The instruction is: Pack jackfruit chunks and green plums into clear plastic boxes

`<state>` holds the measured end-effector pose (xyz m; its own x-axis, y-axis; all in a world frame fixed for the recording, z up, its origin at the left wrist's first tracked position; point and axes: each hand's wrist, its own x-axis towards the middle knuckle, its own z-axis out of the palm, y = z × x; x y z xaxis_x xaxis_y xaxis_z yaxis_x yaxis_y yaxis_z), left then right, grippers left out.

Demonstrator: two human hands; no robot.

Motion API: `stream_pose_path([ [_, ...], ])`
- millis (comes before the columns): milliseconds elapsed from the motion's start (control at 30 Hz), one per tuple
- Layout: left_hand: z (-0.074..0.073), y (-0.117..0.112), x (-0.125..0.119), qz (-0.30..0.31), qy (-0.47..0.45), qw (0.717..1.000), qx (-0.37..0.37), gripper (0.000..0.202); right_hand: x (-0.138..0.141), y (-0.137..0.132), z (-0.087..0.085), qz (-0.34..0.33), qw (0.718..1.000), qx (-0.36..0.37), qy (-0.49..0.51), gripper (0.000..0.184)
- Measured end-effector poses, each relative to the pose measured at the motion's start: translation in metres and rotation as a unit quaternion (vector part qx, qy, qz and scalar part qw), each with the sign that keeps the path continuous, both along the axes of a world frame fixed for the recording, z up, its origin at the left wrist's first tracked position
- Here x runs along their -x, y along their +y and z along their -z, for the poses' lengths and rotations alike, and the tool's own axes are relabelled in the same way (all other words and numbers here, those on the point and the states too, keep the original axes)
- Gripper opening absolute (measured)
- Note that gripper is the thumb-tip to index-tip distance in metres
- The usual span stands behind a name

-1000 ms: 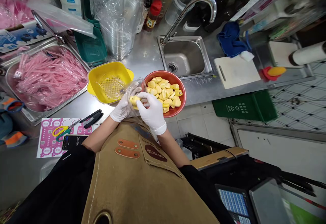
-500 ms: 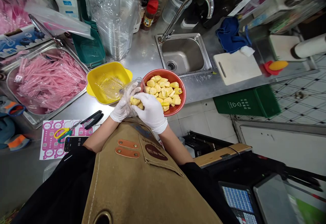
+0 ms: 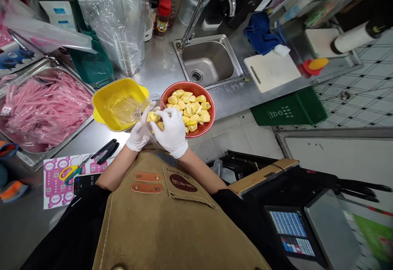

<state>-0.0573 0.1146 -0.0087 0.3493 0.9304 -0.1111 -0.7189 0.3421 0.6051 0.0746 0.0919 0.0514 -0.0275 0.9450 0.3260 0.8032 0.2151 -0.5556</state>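
Observation:
My left hand [image 3: 139, 134], in a white glove, holds a clear plastic container [image 3: 150, 112] tilted on its side over the counter. My right hand [image 3: 172, 133], also gloved, pinches a yellow jackfruit piece [image 3: 152, 117] at the container's mouth. Another yellow piece shows through the plastic below it. Just beyond my hands stands a red bowl [image 3: 213, 114] heaped with several jackfruit pieces [image 3: 187, 108]. The container's edge nearly meets the bowl's rim. A yellow strainer basket [image 3: 118, 104] sits next to my left hand.
A steel sink [image 3: 207, 63] with a curved tap lies beyond the bowl. A steel tray [image 3: 46, 114] holds bagged pink plastic utensils. Scissors, a phone and a stapler rest on a pink printed sheet. A white cutting board, blue cloth, green bin and weighing scale surround the counter.
The whole view has swung, so everything sits further left and higher. The fruit piece and container have shifted left with my hands, and my right fingers now pinch closer to the container's mouth.

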Motion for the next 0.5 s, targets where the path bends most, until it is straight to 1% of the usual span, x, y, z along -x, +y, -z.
stream_pose_path([
  [67, 0.0, 0.0, 0.001, 0.007, -0.009, 1.0, 0.003, 0.113, -0.008, 0.003, 0.0, -0.018, 0.999, -0.007, 0.04, 0.029],
  [100, 0.0, -0.001, 0.002, 0.01, -0.016, 1.0, 0.007, 0.111, -0.017, 0.006, 0.002, -0.021, 0.998, -0.013, 0.062, 0.029],
  [167, 0.0, -0.001, 0.005, 0.013, -0.036, 0.999, 0.02, 0.107, -0.049, 0.011, 0.008, 0.01, 0.996, -0.027, 0.083, 0.026],
  [233, -0.001, 0.0, 0.006, 0.012, -0.063, 0.997, 0.04, 0.104, -0.095, 0.016, 0.018, 0.067, 0.996, -0.018, 0.049, 0.029],
  [300, -0.003, 0.002, 0.006, 0.017, -0.09, 0.994, 0.066, 0.101, -0.145, 0.018, 0.029, 0.072, 0.995, 0.059, -0.032, 0.041],
  [367, -0.004, 0.003, 0.004, 0.027, -0.109, 0.989, 0.091, 0.099, -0.186, 0.017, 0.04, 0.032, 0.984, 0.139, -0.109, 0.054],
  [433, -0.007, 0.005, 0.001, 0.038, -0.12, 0.986, 0.113, 0.1, -0.211, 0.015, 0.05, -0.006, 0.968, 0.191, -0.164, 0.058],
  [500, -0.01, 0.007, -0.001, 0.048, -0.128, 0.981, 0.134, 0.102, -0.223, 0.014, 0.06, -0.02, 0.959, 0.204, -0.197, 0.054],
])
